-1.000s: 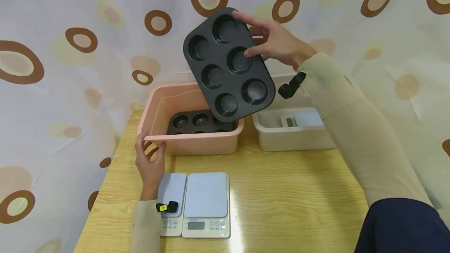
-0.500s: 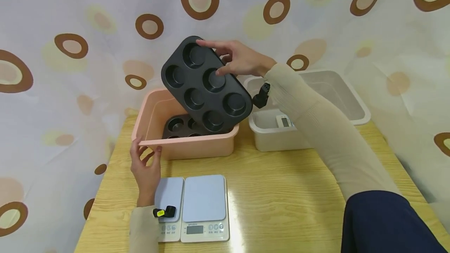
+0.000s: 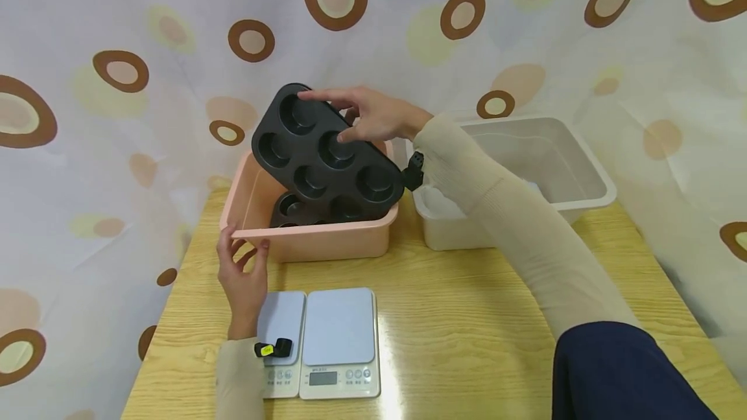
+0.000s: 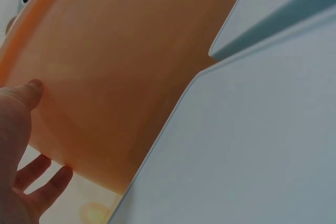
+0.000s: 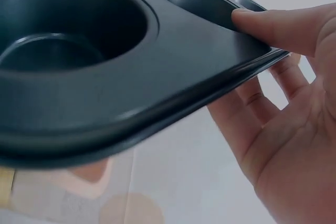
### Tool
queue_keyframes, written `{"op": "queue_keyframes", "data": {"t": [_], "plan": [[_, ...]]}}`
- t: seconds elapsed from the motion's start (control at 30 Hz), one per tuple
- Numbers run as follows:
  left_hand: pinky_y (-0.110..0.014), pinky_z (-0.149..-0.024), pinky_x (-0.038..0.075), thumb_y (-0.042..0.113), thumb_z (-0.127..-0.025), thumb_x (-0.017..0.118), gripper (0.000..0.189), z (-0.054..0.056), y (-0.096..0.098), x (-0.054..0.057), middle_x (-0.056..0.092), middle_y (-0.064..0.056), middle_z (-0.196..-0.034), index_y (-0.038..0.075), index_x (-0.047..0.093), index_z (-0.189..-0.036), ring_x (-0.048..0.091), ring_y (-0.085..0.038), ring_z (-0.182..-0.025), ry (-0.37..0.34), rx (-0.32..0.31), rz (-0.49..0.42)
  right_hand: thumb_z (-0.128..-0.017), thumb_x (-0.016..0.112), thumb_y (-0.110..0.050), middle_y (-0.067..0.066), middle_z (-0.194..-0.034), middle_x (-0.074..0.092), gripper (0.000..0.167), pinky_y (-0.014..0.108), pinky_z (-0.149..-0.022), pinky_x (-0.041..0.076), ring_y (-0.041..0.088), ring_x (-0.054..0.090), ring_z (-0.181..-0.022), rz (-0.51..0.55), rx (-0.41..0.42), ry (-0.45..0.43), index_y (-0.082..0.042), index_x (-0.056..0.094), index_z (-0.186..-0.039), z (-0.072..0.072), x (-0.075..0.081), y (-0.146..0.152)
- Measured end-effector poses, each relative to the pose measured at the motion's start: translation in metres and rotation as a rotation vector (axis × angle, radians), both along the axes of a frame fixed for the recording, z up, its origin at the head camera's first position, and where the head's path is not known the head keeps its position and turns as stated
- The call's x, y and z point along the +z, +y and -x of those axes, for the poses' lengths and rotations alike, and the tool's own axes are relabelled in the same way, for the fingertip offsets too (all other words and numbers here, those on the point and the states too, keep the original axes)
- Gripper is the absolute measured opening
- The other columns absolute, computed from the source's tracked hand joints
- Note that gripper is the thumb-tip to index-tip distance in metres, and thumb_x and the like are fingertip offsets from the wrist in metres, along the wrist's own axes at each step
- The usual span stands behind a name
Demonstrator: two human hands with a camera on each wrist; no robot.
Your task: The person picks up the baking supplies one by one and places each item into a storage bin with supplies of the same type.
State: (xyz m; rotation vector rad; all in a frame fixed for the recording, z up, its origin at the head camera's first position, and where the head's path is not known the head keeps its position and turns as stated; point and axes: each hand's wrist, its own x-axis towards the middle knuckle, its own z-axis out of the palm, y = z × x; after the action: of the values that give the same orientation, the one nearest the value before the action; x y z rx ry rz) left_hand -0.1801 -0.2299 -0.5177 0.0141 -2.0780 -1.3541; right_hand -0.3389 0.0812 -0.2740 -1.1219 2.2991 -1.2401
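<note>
1. Behind everything hangs a pale patterned sheet (image 3: pixel 403 50), printed with brown rings and soft beige and yellow ovals, lightly creased.
2. The desk (image 3: pixel 467 336) has a yellowish wood grain and a glossy streak of reflected light.
3. A smooth off-white bin (image 3: pixel 455 233), rectangular with rounded corners, stands on the right, partly behind the right sleeve.
4. Beside it stands a pink bin (image 3: pixel 327 243), equally smooth, with a flared lip.
5. The dark muffin tin (image 3: pixel 306 148), satin-surfaced, round-cornered, with six round cups, is tilted, its lower end inside or just above the pink bin; which, I cannot tell.
6. A second tin (image 3: pixel 290 207) of the same dark finish lies inside that bin, partly covered.
7. Two flat white scales (image 3: pixel 340 327) sit side by side in front.
8. The right hand (image 3: pixel 376 115) grips the tin's long upper edge: thumb on the cup side, other fingers beneath.
9. The left hand (image 3: pixel 242 280) holds the pink bin's front left corner, fingers at the lip, thumb against the outer wall.
</note>
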Motion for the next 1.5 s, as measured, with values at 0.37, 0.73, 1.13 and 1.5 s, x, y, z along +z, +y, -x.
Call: {"op": "queue_keyframes", "data": {"t": [0.37, 0.73, 1.13, 1.5], "plan": [[-0.015, -0.104, 0.055, 0.003, -0.100, 0.078, 0.070, 0.005, 0.009, -0.001, 0.051, -0.012, -0.166, 0.013, 0.045, -0.161, 0.062, -0.037, -0.137, -0.001, -0.048, -0.003, -0.094, 0.061, 0.016, 0.009, -0.164, 0.053, 0.080, 0.029, -0.086, 0.049, 0.022, 0.058, -0.133, -0.197, 0.159, 0.031, -0.016, 0.046, -0.166, 0.001, 0.004, -0.027], [-0.016, -0.105, 0.055, 0.007, -0.100, 0.078, 0.068, 0.002, 0.012, 0.001, 0.052, -0.011, -0.164, 0.013, 0.046, -0.160, 0.063, -0.033, -0.137, 0.015, -0.060, 0.004, -0.097, 0.073, 0.007, 0.008, -0.182, 0.028, 0.103, 0.048, -0.129, 0.043, 0.036, 0.037, -0.164, -0.393, 0.147, -0.070, -0.031, 0.021, -0.177, -0.009, 0.000, -0.046], [-0.014, -0.104, 0.056, 0.007, -0.101, 0.078, 0.070, 0.002, 0.004, 0.003, 0.048, -0.010, -0.168, 0.015, 0.044, -0.162, 0.062, -0.035, -0.139, -0.023, -0.047, 0.001, -0.095, 0.086, -0.017, 0.016, -0.179, 0.032, 0.113, 0.051, -0.132, 0.039, 0.037, 0.037, -0.164, -0.436, -0.009, -0.069, -0.028, 0.009, -0.178, -0.014, -0.010, -0.005], [-0.014, -0.104, 0.055, 0.008, -0.102, 0.077, 0.070, 0.001, -0.004, 0.002, 0.048, -0.010, -0.168, 0.018, 0.043, -0.162, 0.061, -0.037, -0.140, -0.045, -0.040, 0.000, -0.093, 0.088, -0.027, 0.020, -0.173, 0.041, 0.113, 0.058, -0.126, 0.045, 0.039, 0.050, -0.155, -0.384, -0.086, -0.012, -0.027, 0.013, -0.178, -0.026, -0.025, 0.033]]}}
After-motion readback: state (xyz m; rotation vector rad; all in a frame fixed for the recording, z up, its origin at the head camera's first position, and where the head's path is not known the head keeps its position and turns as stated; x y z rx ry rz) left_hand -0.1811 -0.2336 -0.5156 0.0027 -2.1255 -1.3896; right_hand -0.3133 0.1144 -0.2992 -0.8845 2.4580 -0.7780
